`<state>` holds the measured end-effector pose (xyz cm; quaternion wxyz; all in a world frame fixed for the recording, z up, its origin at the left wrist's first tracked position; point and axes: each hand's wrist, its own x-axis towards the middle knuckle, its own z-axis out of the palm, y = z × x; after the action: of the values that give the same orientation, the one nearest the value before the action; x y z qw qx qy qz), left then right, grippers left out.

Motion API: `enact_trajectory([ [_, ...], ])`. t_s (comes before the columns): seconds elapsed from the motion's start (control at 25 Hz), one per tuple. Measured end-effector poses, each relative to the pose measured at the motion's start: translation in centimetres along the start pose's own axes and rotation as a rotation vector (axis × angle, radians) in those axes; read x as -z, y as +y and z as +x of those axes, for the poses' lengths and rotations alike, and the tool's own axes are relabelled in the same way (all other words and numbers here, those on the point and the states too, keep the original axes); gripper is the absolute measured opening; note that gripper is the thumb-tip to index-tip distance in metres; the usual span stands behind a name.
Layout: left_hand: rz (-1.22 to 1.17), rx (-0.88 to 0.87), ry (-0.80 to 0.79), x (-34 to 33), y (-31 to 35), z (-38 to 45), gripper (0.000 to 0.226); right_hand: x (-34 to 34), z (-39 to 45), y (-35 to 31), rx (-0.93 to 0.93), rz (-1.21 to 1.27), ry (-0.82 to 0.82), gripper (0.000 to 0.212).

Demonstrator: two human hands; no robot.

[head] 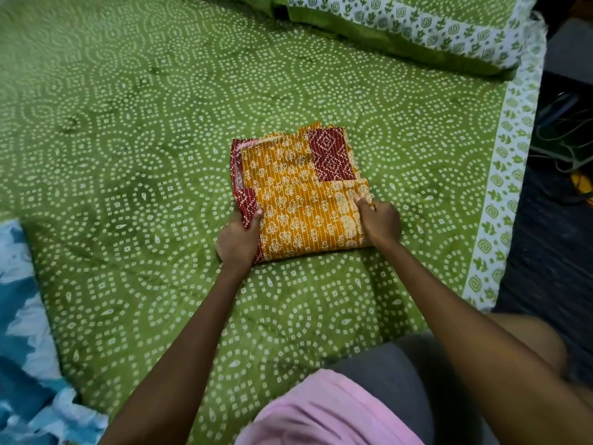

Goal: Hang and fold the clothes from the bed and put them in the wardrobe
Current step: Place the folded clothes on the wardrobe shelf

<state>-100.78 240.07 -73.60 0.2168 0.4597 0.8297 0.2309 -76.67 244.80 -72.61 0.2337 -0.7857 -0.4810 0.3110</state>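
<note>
A folded orange and red patterned garment (298, 191) lies in the middle of the bed, on the green dotted bedsheet (144, 149). My left hand (239, 240) grips its near left edge, thumb on top and fingers tucked under the fold. At the near right edge my right hand (380, 221) holds the fabric the same way, thumb pressing on top. The near part of the garment is doubled over the rest.
A green pillow (417, 24) with a white printed border lies at the back right. A blue and white cloth (29, 348) sits at the bed's left edge. Dark floor with cables (561, 136) lies off the right side. The wardrobe is not in view.
</note>
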Motion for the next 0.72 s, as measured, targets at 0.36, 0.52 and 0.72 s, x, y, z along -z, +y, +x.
enact_trajectory([
  [0.36,0.148,-0.642,-0.005,-0.7,4.7,-1.5,0.049,-2.0,-2.6,-3.0,0.619,-0.465,-0.086,0.054],
  [0.52,0.542,-0.575,-0.242,-4.6,4.0,-0.6,0.056,-5.3,-1.9,-1.4,0.633,-0.778,-0.262,0.058],
  [0.72,0.638,-0.631,-0.211,-4.1,4.0,1.8,0.060,-5.0,-0.1,-2.7,0.557,-0.747,-0.223,0.060],
])
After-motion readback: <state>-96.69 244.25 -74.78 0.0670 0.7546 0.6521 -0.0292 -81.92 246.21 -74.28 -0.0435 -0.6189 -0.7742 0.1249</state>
